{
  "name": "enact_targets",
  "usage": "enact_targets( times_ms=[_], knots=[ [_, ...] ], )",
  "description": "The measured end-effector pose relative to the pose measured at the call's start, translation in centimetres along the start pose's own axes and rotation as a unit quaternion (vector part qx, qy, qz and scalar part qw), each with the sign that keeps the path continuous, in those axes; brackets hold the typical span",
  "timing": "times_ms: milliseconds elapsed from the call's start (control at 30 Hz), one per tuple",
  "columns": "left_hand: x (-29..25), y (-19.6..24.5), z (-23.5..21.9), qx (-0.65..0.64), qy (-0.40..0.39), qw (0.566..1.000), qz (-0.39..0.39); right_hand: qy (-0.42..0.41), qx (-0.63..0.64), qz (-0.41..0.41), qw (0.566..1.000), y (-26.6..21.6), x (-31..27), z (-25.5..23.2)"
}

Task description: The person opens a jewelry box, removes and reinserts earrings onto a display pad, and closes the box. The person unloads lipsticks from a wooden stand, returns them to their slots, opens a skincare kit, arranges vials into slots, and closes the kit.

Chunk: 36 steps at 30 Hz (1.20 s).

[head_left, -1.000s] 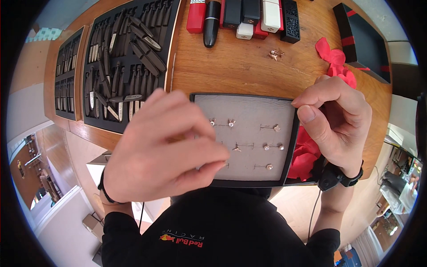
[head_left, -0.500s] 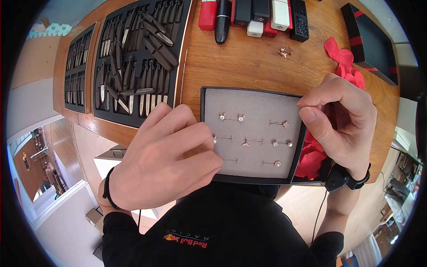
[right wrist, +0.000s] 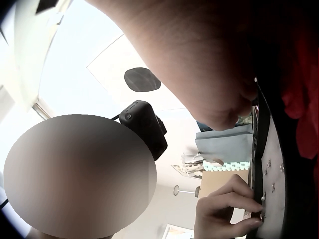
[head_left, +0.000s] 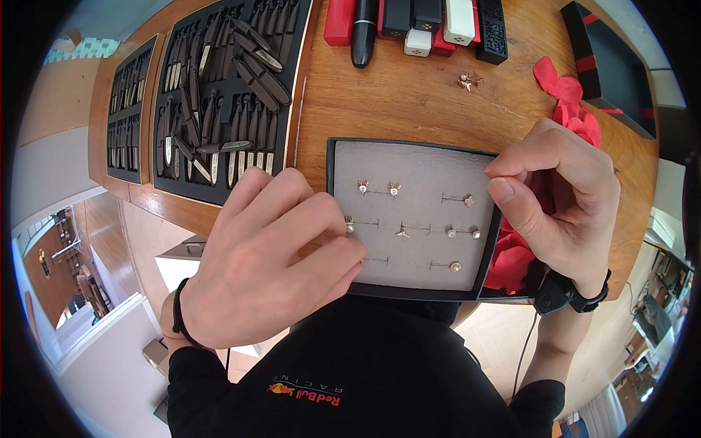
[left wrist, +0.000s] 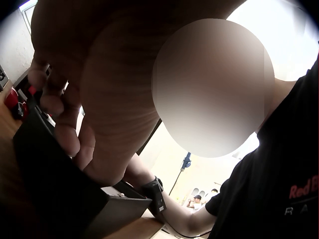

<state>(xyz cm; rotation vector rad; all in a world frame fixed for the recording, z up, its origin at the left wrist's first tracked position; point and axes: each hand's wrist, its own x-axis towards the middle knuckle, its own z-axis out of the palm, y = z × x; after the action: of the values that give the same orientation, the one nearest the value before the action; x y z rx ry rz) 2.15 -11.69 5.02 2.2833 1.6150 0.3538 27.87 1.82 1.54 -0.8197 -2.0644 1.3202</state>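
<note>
A shallow black box (head_left: 485, 244) with a grey pad (head_left: 409, 168) sits at the table's near edge. Several small earrings are set in the pad, among them a flower-shaped earring (head_left: 469, 200) and a T-shaped earring (head_left: 401, 233). My left hand (head_left: 270, 263) is over the pad's lower left, thumb and index fingertips drawn together at an earring mostly hidden by them; the right wrist view shows these fingertips at the pad surface. A pearl earring (head_left: 350, 228) lies beside the index finger. With thumb and index finger, my right hand (head_left: 562, 197) pinches the box's right rim.
Red petals (head_left: 510, 264) lie right of the box, with more behind my right hand. Black trays of dark slim pieces (head_left: 255, 82) stand at left. Lipstick-like cases (head_left: 398, 18) line the back. Loose gold jewellery (head_left: 469, 81) and a black lid (head_left: 610, 69) lie behind.
My left hand, blurred a second ago over the pad's left part, has drawn back slightly left and steadied at its lower left. The right hand stays on the rim. The view has shifted slightly.
</note>
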Motion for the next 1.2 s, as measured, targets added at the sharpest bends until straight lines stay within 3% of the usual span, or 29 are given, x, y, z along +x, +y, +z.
enact_targets(
  times_ms=[1200],
  knots=[
    [-0.75,0.62,0.57,0.077,0.021,0.994,0.076,-0.011,-0.018,-0.027,0.999,0.19,0.04,-0.09]
  ],
)
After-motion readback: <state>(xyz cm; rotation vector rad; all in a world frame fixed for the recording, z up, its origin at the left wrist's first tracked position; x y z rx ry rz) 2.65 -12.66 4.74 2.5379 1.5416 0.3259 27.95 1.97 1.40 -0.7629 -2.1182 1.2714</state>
